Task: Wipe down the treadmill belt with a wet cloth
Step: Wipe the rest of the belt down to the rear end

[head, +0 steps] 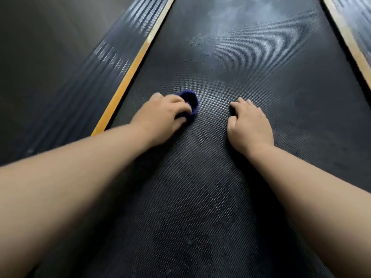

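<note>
The black textured treadmill belt (220, 177) runs away from me down the middle of the view. Its far part carries pale dusty smears (241, 37). My left hand (162, 115) grips a small bunched dark blue cloth (190, 101) and holds it down on the belt, left of centre. Most of the cloth is hidden under the fingers. My right hand (249, 123) rests on the belt to the right, fingers lightly bent, holding nothing.
A ribbed dark side rail (96, 77) with a yellow edge strip (130, 71) borders the belt on the left. Another yellow-edged rail (349, 37) borders it on the right. Dark floor (40, 47) lies beyond the left rail.
</note>
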{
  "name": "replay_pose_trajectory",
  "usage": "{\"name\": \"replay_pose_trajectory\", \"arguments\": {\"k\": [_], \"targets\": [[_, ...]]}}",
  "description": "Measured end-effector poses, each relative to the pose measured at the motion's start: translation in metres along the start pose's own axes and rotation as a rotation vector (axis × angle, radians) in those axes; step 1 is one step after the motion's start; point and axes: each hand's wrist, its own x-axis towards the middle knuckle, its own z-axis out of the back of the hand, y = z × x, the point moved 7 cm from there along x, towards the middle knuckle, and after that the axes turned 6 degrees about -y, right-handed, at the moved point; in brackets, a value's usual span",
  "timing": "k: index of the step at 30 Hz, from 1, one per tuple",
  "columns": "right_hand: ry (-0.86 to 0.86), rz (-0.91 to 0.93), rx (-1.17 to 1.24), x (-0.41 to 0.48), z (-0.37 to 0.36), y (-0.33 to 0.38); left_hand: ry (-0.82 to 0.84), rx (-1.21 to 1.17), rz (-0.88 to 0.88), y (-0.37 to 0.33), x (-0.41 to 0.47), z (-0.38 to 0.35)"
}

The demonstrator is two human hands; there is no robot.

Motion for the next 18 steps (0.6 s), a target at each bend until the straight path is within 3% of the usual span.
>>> {"name": "replay_pose_trajectory", "arguments": {"k": [4,8,13,15,18], "targets": [[-0.013,0.003,-0.005,0.001,-0.001,-0.001,0.055,0.015,0.005,0.001,0.025,-0.021],[-0.018,-0.004,-0.003,0.001,0.0,-0.001,0.069,0.005,0.205,0.001,0.01,-0.013],[-0.018,-0.002,-0.015,0.0,0.0,0.0,0.138,-0.222,-0.008,-0.007,-0.042,0.0],[-0.016,-0.002,-0.01,0.001,-0.002,0.0,0.125,-0.193,-0.071,0.011,-0.026,-0.006],[-0.036,0.0,-0.006,0.001,-0.003,-0.001,0.063,-0.15,0.134,0.041,0.012,-0.014]]}}
